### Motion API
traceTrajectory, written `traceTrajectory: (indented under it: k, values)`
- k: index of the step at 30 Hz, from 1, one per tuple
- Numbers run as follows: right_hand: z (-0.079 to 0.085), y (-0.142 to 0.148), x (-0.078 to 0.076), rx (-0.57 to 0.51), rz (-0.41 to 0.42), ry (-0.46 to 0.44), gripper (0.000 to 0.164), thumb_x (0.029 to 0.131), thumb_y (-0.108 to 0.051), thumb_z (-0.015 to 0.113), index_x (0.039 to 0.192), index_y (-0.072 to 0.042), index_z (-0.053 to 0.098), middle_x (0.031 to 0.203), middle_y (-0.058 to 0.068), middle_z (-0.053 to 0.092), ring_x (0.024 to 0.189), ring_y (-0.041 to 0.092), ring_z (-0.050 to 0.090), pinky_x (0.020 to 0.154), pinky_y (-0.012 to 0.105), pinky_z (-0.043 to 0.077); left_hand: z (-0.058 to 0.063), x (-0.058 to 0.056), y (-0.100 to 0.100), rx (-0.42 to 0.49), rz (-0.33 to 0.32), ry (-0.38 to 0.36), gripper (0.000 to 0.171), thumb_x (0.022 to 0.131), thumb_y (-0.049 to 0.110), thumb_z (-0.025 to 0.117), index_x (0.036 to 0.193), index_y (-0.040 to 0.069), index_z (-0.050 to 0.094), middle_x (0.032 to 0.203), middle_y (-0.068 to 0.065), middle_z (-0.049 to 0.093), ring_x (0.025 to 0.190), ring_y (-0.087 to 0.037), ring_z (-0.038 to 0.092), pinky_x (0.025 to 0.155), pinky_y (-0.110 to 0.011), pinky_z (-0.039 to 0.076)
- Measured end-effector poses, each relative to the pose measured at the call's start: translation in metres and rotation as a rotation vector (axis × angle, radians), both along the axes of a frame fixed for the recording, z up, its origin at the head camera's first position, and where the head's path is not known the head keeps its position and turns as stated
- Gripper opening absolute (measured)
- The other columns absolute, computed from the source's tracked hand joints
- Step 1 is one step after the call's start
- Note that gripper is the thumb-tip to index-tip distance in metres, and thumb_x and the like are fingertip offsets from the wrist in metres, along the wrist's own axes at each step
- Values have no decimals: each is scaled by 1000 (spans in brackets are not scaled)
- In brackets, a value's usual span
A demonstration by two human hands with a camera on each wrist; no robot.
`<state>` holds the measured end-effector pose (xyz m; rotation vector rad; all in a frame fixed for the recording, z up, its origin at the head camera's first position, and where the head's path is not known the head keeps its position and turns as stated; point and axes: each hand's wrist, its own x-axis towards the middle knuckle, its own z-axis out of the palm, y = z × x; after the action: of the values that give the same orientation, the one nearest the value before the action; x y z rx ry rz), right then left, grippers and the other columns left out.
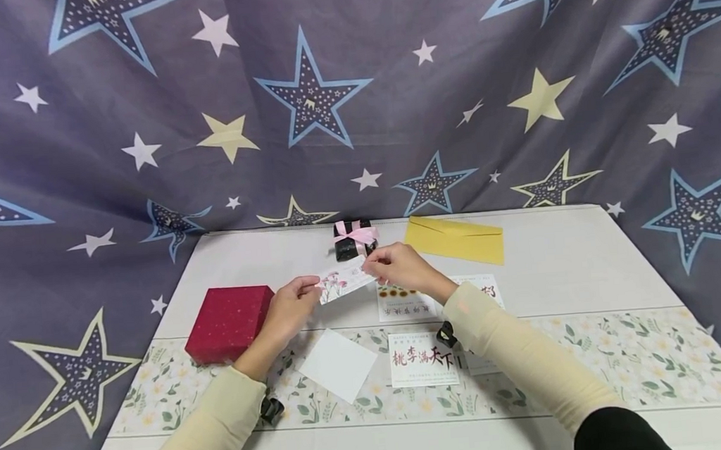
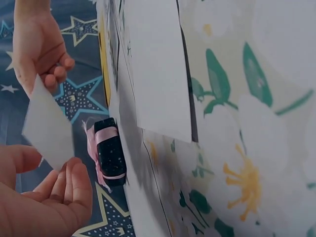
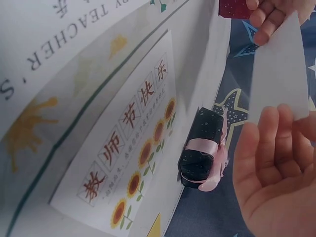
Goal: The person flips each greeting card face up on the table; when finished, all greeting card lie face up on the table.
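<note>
Both hands hold one white greeting card (image 1: 340, 283) with pink flowers printed on the side facing up, raised over the back of the table. My left hand (image 1: 290, 312) pinches its left end between thumb and fingers. At the opposite end, my right hand (image 1: 405, 267) pinches the corner. Both wrist views show the card's plain white underside. Just behind the card stands a small black gift box (image 1: 345, 249) tied with pink ribbon. Below the right hand lies a sunflower card (image 1: 399, 310), partly covered by that arm.
A dark red box (image 1: 225, 320) sits at the left, close to the left forearm. A yellow envelope (image 1: 464, 244) lies at the back right. Toward the front are a blank white card (image 1: 338, 366) and a card with red characters (image 1: 423, 372); others lie partly under the right sleeve.
</note>
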<state>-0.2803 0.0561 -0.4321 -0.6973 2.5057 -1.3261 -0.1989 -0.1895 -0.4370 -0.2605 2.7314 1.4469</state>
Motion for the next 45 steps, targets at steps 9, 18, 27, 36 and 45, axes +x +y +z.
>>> traceTrajectory:
  k: [9,18,27,36,45]
  values:
    - [-3,0,-2,33,56,-44,23,98,-17,65,121,-17,71,80,18,69,72,41,66,50,25,44,-2,0,1,-8,-17,51,39,95,15,64,133,7,63,123,-14,71,110,-27,68,92,-38,55]
    - [-3,3,-3,62,153,-106,39,97,-16,66,136,-19,63,87,24,72,64,28,64,50,24,44,1,-1,0,-53,-27,47,45,97,15,67,142,12,59,119,-11,68,100,-21,62,80,-27,50]
    - [-5,4,-4,80,183,-66,46,98,-14,65,143,-16,58,94,6,69,76,36,69,54,26,49,3,-2,-2,-55,-22,36,46,97,14,65,142,13,59,119,-10,68,100,-21,61,77,-25,48]
    - [-10,1,-4,110,191,-55,48,96,-15,68,143,-16,60,76,3,70,64,15,63,55,24,46,-1,1,-4,-91,-93,-46,51,100,22,61,149,13,51,134,-14,63,113,-26,62,92,-39,52]
    - [-17,-6,2,180,195,-86,52,94,-13,69,145,-11,57,82,5,75,66,13,63,58,23,44,-12,5,-6,-284,-312,-65,72,96,23,67,157,1,34,153,-25,47,141,-42,47,114,-57,40]
